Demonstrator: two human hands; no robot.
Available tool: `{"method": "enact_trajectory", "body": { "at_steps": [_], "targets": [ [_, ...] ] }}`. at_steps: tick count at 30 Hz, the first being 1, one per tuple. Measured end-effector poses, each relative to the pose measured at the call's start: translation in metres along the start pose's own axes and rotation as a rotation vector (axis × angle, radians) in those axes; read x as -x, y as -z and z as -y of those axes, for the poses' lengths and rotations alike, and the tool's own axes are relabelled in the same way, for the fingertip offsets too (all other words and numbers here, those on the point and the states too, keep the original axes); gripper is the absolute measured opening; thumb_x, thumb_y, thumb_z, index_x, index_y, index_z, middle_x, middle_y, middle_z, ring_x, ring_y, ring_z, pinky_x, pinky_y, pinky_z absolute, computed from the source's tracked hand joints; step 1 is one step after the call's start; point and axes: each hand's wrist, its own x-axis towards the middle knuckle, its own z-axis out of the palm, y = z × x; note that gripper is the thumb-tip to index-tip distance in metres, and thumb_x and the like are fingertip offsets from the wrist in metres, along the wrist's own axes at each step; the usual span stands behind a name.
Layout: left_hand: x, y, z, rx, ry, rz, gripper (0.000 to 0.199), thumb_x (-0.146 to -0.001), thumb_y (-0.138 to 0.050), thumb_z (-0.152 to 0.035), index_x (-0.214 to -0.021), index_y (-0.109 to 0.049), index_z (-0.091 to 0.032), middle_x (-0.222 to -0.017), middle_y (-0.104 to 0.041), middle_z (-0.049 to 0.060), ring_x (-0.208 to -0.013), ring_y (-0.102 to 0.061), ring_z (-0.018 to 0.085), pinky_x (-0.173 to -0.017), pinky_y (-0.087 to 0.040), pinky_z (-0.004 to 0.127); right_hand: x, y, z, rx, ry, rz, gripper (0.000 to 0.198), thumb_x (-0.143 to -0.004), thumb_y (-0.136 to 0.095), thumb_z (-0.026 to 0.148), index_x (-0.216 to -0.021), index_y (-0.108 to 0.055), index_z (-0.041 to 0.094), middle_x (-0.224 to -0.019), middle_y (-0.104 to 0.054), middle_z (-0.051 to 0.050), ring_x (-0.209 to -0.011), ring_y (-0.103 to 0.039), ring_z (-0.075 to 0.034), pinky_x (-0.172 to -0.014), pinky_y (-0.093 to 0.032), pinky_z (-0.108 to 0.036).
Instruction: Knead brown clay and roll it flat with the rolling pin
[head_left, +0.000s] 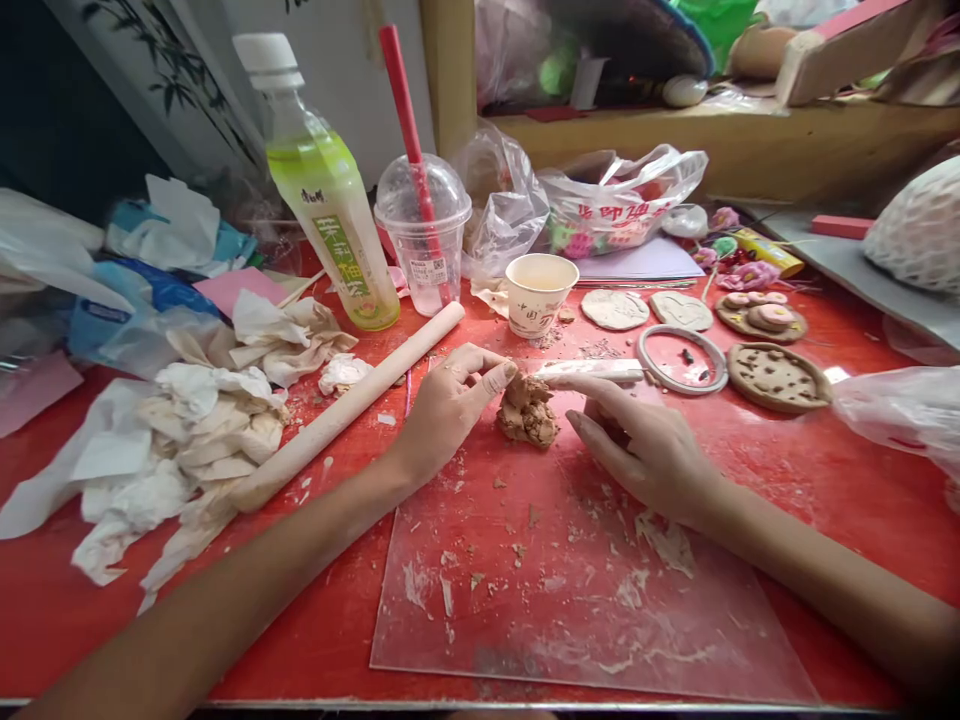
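Observation:
A rough, crumbly lump of brown clay [527,412] sits at the far part of a clear plastic sheet [570,640]. My left hand [454,400] is at its left side, thumb and forefinger pinched together on the lump's upper edge. From the right, my right hand [645,440] reaches in with the forefinger stretched to the top of the clay. Its thumb stays apart from that finger, and the other fingers curl under, partly hidden. Just behind the clay lies a flat whitish strip [592,371]. Clay crumbs and smears dot the sheet.
A rolling pin [360,405] and crumpled tissues [217,420] lie left. Behind stand a drink bottle [330,220], a lidded plastic cup [424,235] and a paper cup [538,295]. A tape ring [682,360] and a spotted clay disc [780,377] lie right.

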Motion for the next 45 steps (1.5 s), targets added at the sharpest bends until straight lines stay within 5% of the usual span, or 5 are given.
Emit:
{"method": "enact_trajectory", "body": {
  "at_steps": [13,20,28,33,45],
  "targets": [
    [0.004,-0.003,-0.001,0.020,-0.013,-0.041,0.013,-0.083,-0.057,-0.028,-0.091,-0.053,-0.019,-0.087,-0.060,0.000,-0.080,-0.058,0.011,-0.070,-0.046,0.023,0.000,0.002,0.001,-0.042,0.002,0.010,0.032,-0.088,-0.045,0.018,-0.118,-0.053,0.014,-0.056,-0.052,0.004,-0.047,-0.042,-0.010,-0.049,-0.034,-0.024],
    [0.003,0.006,0.008,-0.059,0.011,-0.008,0.031,-0.078,-0.063,-0.029,-0.106,-0.052,-0.021,-0.094,-0.061,0.002,-0.086,-0.059,0.015,-0.067,-0.047,0.025,0.000,0.006,0.003,-0.043,-0.003,0.015,0.031,-0.088,-0.043,0.018,-0.117,-0.053,0.016,-0.055,-0.051,0.004,-0.047,-0.042,-0.010,-0.048,-0.034,-0.024],
    [-0.001,0.018,0.005,-0.085,-0.070,0.027,0.027,-0.079,-0.061,-0.022,-0.105,-0.056,-0.019,-0.093,-0.061,0.002,-0.083,-0.058,0.013,-0.075,-0.048,0.026,0.001,0.006,0.002,-0.034,0.026,0.008,0.031,-0.088,-0.042,0.018,-0.117,-0.052,0.017,-0.055,-0.052,0.004,-0.046,-0.043,-0.010,-0.048,-0.036,-0.024],
    [-0.005,0.025,-0.004,-0.027,-0.152,-0.075,0.019,-0.080,-0.062,-0.021,-0.098,-0.058,-0.019,-0.095,-0.061,0.001,-0.086,-0.058,0.012,-0.079,-0.049,0.025,0.002,0.005,0.002,-0.023,0.018,0.009,0.030,-0.088,-0.042,0.018,-0.116,-0.053,0.018,-0.056,-0.054,0.004,-0.046,-0.045,-0.010,-0.049,-0.036,-0.024],
    [0.000,-0.005,-0.012,0.052,-0.159,0.068,0.019,-0.085,-0.057,-0.020,-0.101,-0.063,-0.025,-0.105,-0.065,-0.001,-0.099,-0.059,0.015,-0.091,-0.048,0.031,0.002,0.004,0.004,-0.109,-0.064,-0.048,0.028,-0.088,-0.043,0.018,-0.114,-0.054,0.018,-0.052,-0.045,0.005,-0.045,-0.041,-0.009,-0.046,-0.033,-0.023]
  ]
}}
